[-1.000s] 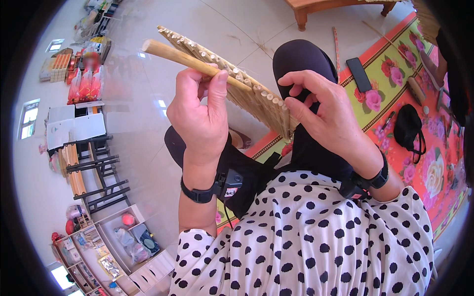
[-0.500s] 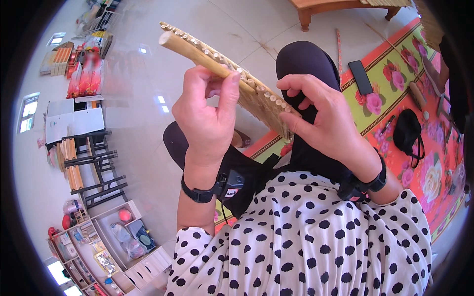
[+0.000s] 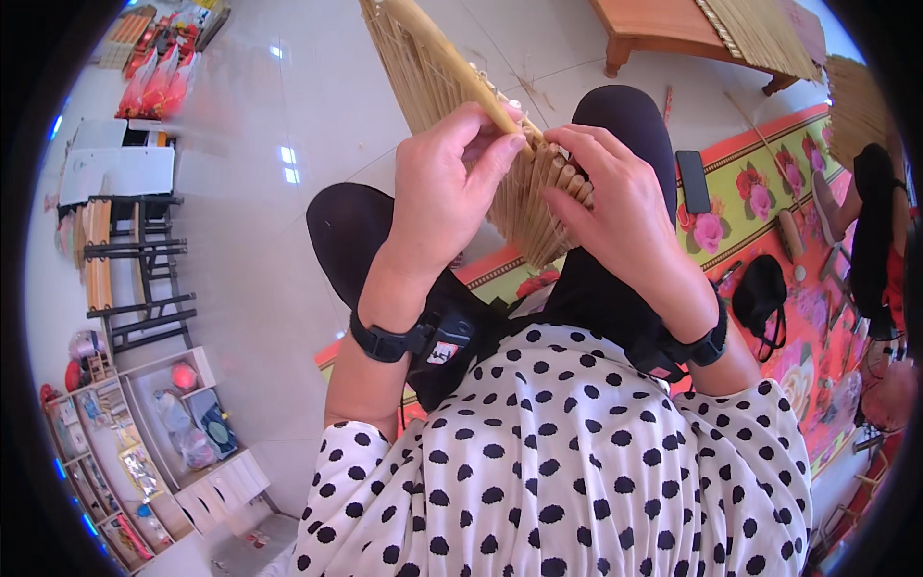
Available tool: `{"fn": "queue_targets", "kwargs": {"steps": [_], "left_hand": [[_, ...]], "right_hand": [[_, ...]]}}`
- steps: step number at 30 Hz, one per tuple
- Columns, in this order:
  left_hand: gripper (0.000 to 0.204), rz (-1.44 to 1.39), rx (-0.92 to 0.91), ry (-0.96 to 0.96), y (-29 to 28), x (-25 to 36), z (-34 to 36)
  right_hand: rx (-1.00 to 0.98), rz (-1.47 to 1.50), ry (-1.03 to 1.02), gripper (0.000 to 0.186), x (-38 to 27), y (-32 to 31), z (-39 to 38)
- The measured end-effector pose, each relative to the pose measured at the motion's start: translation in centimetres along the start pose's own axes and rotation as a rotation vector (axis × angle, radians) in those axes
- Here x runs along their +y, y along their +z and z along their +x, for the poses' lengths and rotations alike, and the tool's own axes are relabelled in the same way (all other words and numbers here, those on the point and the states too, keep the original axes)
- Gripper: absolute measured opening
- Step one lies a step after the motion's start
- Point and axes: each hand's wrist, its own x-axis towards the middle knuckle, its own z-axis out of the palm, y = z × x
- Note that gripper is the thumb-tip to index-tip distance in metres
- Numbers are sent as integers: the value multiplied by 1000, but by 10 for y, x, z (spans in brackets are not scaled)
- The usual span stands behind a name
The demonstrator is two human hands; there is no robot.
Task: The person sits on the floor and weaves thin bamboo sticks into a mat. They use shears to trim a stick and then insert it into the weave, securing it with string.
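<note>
Between my knees hangs a mat of pale, straw-coloured stalks (image 3: 418, 82) bound side by side, its cut round ends showing along the upper edge. A thicker smooth stalk (image 3: 442, 50) lies along that edge. My left hand (image 3: 437, 192) is closed, pinching the thick stalk's near end between thumb and fingers. Right beside it, my right hand (image 3: 625, 207) grips the mat's edge, thumb on the near side by the stalk ends and fingers curled over the top. Fingers hide the spot where stalk and mat meet.
A wooden low table (image 3: 663, 43) bears another stalk mat (image 3: 760, 38). On the floral floor mat (image 3: 716, 178) at the right lie a phone (image 3: 692, 181) and a black bag (image 3: 760, 293). Another person's leg (image 3: 870, 212) shows at far right. Shelving (image 3: 183, 433) stands at left.
My right hand has moved in beside the left and now grips the mat's edge. The mat has turned, showing more of its stalks' length. The view has shifted slightly.
</note>
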Motion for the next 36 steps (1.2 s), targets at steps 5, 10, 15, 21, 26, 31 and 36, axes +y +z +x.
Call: {"fn": "queue_targets", "kwargs": {"steps": [5,10,15,21,26,31,36], "left_hand": [[15,-91,84,15,2,-7,-2],[16,-38,154,82,2,-12,-7],[16,91,146,121,1,-11,-12],[18,118,132,138,3,-11,-10],[18,100,144,136,5,-14,-11],[18,91,153,145,8,-13,-9],[18,125,128,112,7,-12,-8]], "right_hand": [[16,-50,55,33,0,8,6],[2,9,118,29,-3,11,5],[40,42,127,28,-4,16,1],[50,90,165,27,-6,19,0],[50,108,170,27,-4,19,-1],[56,116,127,26,-1,18,0],[72,127,92,26,0,19,-1]]}}
